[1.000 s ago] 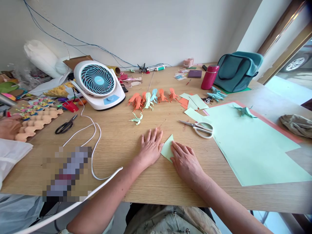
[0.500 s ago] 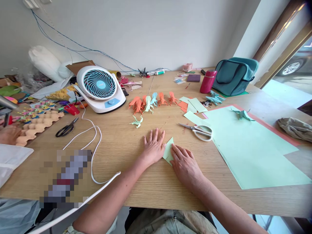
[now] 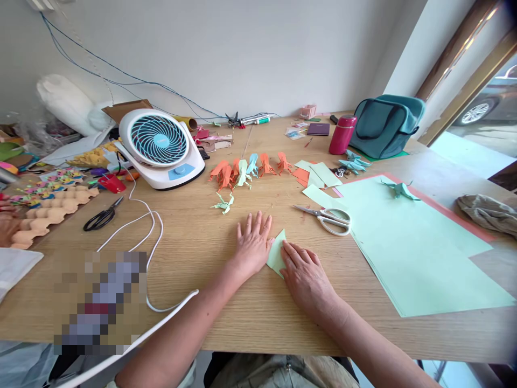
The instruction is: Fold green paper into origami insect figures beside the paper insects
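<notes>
A small folded sheet of pale green paper (image 3: 276, 254) lies on the table between my hands, its pointed corner facing away from me. My left hand (image 3: 252, 249) rests palm down with fingers spread, and its thumb touches the paper's left edge. From the right, my right hand (image 3: 307, 277) lies over the paper with its fingers stretched out flat, pressing it down; that side of the paper is hidden. White-handled scissors (image 3: 333, 220) lie beyond my right hand. A pale green origami figure (image 3: 223, 203) stands past my left fingertips.
Several orange paper figures (image 3: 266, 164) stand in a row farther back. Large green sheets (image 3: 420, 258) cover the right side, near a red bottle (image 3: 342, 134) and teal bag (image 3: 385, 126). At left are a fan (image 3: 159, 143), black scissors (image 3: 103, 214), a white cable (image 3: 161, 242) and another person's hand (image 3: 7, 223).
Both hands stay nearly in place on the paper. The view has shifted slightly, so things on the left appear farther left. The other person's hand at the left edge has moved a little.
</notes>
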Action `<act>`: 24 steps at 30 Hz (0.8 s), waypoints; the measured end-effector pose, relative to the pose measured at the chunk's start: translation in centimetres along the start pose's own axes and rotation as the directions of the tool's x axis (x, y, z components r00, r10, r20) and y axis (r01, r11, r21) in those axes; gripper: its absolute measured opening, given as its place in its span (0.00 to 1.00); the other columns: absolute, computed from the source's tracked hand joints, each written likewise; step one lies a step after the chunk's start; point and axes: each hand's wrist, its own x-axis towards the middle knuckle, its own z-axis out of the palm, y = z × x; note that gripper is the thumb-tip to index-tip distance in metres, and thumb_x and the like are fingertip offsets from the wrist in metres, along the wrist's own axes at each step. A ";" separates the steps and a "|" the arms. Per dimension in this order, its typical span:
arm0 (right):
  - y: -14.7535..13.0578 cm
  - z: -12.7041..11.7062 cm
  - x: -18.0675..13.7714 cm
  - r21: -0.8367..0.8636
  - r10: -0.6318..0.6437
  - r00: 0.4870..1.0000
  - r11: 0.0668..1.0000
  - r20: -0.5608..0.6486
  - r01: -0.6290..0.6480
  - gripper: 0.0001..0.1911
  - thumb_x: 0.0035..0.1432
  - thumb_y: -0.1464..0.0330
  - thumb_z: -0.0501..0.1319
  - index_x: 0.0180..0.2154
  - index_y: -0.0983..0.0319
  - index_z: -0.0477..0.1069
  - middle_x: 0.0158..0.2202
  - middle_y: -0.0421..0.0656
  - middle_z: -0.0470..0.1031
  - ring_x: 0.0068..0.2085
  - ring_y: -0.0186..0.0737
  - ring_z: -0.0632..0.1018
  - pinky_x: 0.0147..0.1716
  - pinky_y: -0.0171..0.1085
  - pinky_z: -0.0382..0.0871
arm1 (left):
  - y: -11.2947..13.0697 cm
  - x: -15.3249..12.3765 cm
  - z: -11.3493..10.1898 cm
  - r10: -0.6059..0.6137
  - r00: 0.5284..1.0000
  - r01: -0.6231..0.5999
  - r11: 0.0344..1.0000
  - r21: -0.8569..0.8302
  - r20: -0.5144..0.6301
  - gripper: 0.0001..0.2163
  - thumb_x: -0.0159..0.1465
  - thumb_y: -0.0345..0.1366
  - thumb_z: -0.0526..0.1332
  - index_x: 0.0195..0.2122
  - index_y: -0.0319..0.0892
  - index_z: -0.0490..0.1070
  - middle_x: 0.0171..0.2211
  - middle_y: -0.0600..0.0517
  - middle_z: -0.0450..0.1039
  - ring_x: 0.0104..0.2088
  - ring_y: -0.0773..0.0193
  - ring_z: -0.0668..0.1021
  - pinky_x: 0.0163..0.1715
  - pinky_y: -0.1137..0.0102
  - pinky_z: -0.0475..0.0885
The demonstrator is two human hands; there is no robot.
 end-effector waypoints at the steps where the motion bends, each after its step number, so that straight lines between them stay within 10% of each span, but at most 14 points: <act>1: 0.0 0.0 0.0 0.002 -0.002 1.000 1.000 -0.004 0.002 0.23 0.66 0.71 0.55 0.60 0.70 0.66 0.65 0.55 0.63 0.63 0.54 0.66 0.58 0.50 0.62 | 0.2 0.0 0.1 0.001 1.000 -0.001 1.000 0.013 -0.010 0.28 0.71 0.42 0.46 0.71 0.43 0.45 0.72 0.42 0.41 0.70 0.40 0.49 0.63 0.39 0.49; 11: 2.6 -1.5 0.8 0.297 0.127 0.984 0.951 -0.127 -0.085 0.17 0.66 0.71 0.54 0.55 0.63 0.68 0.58 0.52 0.71 0.55 0.45 0.74 0.53 0.43 0.67 | -0.5 0.3 0.8 0.090 0.987 -0.109 0.983 -0.146 -0.130 0.24 0.72 0.40 0.46 0.68 0.40 0.53 0.70 0.41 0.50 0.69 0.46 0.54 0.64 0.45 0.55; 24: 5.1 -3.8 6.4 0.304 -0.148 0.978 0.948 0.147 0.098 0.17 0.47 0.64 0.74 0.38 0.61 0.73 0.42 0.45 0.69 0.46 0.44 0.72 0.46 0.40 0.67 | -2.0 0.3 0.4 0.142 0.909 -0.325 0.830 -0.453 -0.393 0.08 0.68 0.32 0.54 0.43 0.42 0.73 0.50 0.45 0.72 0.56 0.57 0.72 0.59 0.59 0.67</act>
